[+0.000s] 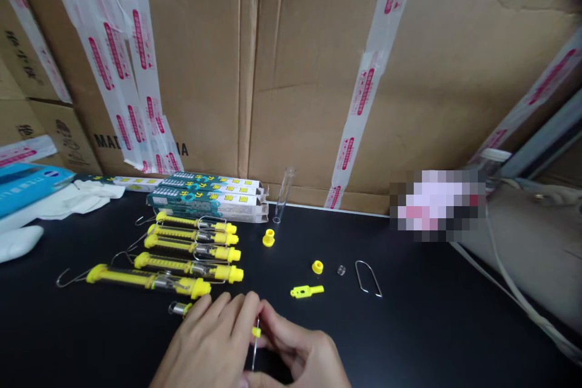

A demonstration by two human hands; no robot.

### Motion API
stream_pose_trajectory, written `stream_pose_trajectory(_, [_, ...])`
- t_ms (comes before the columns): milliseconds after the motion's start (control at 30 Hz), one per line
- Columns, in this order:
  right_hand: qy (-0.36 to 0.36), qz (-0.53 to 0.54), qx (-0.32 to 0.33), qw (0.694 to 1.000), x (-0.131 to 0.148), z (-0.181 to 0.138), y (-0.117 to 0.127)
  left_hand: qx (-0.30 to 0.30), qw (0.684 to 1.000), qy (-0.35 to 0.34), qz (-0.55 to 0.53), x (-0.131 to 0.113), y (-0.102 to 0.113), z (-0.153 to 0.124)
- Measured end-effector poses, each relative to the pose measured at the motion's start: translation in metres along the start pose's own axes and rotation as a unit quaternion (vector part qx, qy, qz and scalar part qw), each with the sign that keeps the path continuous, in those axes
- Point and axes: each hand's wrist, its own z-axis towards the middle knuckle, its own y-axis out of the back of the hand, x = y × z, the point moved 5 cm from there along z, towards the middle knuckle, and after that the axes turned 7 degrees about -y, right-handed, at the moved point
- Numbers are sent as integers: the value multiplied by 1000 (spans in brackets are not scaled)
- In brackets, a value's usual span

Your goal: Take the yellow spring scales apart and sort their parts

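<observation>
Close together at the bottom of the head view, my left hand (pixel 211 339) and my right hand (pixel 307 348) both close round a thin metal wire (pixel 255 354) with a small yellow plastic piece (pixel 256 332) on it. The wire stands roughly upright between my fingers; its ends are partly hidden. Just beyond my left hand lies a small coil spring part (pixel 180 308) with a yellow end. Several yellow spring scales (pixel 150 279) with wire hooks lie side by side beyond it. Past my right hand lie a flat yellow slotted piece (pixel 307 291) and a bent wire loop (pixel 368 279).
Stacked printed boxes (pixel 204 200) lie behind the spring scales. A clear tube (pixel 285 194) stands beside them, near a yellow cap (pixel 269 237). Further right are a yellow ring (pixel 317 267) and a small clear piece (pixel 341 270). Taped cardboard (pixel 300 91) walls the back; a cable (pixel 509 285) runs at right.
</observation>
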Motion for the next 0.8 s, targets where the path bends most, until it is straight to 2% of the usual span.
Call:
stream_pose_trajectory(133, [11, -28, 24, 999, -8, -2, -2, -26, 999, -20, 40, 2, 4, 4])
stream_pose_trajectory(267, [30, -22, 30, 999, -10, -3, 1, -43, 999, -13, 9, 3, 12, 9])
stream_pose_trajectory(367, [71, -102, 38, 991, 8, -4, 9, -102, 994, -37, 5, 2, 13, 6])
stream_pose_trajectory(433, [97, -192, 35, 976, 29, -4, 18, -154, 986, -47, 48, 3, 8, 0])
stream_pose_trajectory(467, [94, -227, 31, 969, 40, -4, 24, -166, 983, -40, 70, 4, 3, -2])
stream_pose_trajectory(500, [72, -249, 32, 965, 50, -4, 31, -194, 977, -23, 87, 7, 0, -5])
stream_pose_trajectory(533, [35, -277, 36, 960, 59, -4, 38, -195, 977, -13, 85, 9, -6, -7])
stream_pose_trajectory(600, [15, -390, 6, 921, 81, -6, 56, -198, 977, -7, 80, 13, -15, -10])
stream_pose_trajectory(667, [17, -493, -40, 869, 101, -8, 76, -190, 978, -35, 75, 14, -18, -11])
stream_pose_trajectory(800, [28, -560, 19, 828, 111, -11, 97, -179, 980, -67, 59, 16, -12, -13])
